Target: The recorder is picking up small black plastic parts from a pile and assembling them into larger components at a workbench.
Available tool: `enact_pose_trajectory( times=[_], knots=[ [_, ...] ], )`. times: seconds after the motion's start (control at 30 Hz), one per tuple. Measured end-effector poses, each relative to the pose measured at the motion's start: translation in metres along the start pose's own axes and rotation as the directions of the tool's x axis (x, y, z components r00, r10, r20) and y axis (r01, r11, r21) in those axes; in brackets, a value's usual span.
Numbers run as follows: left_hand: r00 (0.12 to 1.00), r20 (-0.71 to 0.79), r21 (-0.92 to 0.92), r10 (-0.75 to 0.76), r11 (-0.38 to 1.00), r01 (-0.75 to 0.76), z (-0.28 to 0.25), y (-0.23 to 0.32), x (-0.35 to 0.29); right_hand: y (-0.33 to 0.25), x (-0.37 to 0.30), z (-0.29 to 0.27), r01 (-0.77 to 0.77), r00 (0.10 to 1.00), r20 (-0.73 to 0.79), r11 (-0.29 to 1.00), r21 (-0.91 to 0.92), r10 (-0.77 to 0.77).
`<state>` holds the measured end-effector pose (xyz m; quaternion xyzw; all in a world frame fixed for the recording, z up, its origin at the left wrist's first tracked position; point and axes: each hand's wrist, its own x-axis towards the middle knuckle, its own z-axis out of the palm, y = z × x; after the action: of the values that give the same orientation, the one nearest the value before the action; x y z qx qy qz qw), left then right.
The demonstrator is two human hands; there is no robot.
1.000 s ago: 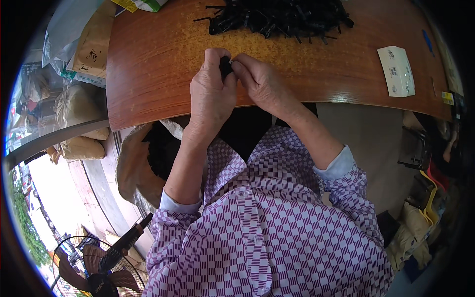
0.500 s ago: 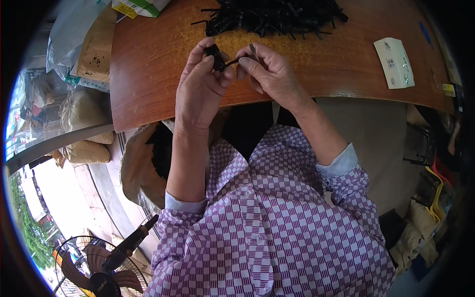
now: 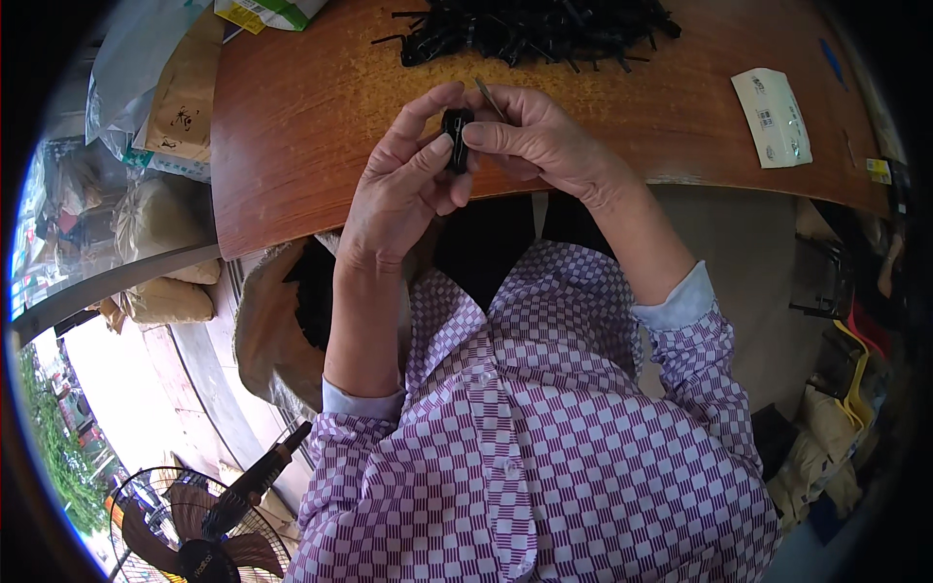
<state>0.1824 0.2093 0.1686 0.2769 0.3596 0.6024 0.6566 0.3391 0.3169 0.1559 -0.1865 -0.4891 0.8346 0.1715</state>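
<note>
Bundle (image 3: 457, 138) in fingertip pinch of left hand (image 3: 397, 189), right hand (image 3: 549, 144) thumb-first against it, fingers round thin tool (image 3: 488, 98).

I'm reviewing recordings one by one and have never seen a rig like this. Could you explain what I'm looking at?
There's no robot here: these are a person's bare hands. The view comes from the left of two wide fisheye cameras worn on the head, looking down, so straight edges bend near the rim.

The left hand holds a small black piece between thumb and fingers. The right hand has its thumb against that piece, and a thin, grey object sticks up from its fingers; what that is, I can't tell.

On the wooden table lie a pile of black strips and, toward the right, a white packet.
</note>
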Motion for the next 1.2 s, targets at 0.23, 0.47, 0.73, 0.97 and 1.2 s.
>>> enact_pose_trajectory(
  times=[0.23, 0.47, 0.73, 0.97, 1.2],
  knots=[
    [0.996, -0.052, 0.404, 0.073, 0.914, -0.046, 0.01, -0.004, 0.001, 0.014, 0.005, -0.002, 0.104, 0.983, -0.126, 0.969, -0.223, -0.134],
    [0.947, -0.118, 0.675, 0.299, 0.724, -0.144, -0.008, -0.021, 0.007, 0.02, 0.0, 0.025, 0.137, 0.952, -0.222, 0.94, -0.312, -0.212],
    [0.924, -0.115, 0.689, 0.365, 0.699, -0.191, -0.011, -0.025, 0.011, 0.026, 0.008, 0.035, 0.102, 0.952, -0.25, 0.954, -0.28, -0.175],
    [0.915, -0.097, 0.752, 0.391, 0.631, -0.19, -0.012, -0.024, 0.012, 0.03, 0.014, 0.033, 0.065, 0.953, -0.277, 0.974, -0.218, -0.126],
    [0.877, -0.157, 0.816, 0.454, 0.56, -0.144, -0.013, -0.025, 0.011, 0.03, 0.026, 0.038, 0.01, 0.945, -0.315, 0.973, -0.23, -0.085]
  ],
)
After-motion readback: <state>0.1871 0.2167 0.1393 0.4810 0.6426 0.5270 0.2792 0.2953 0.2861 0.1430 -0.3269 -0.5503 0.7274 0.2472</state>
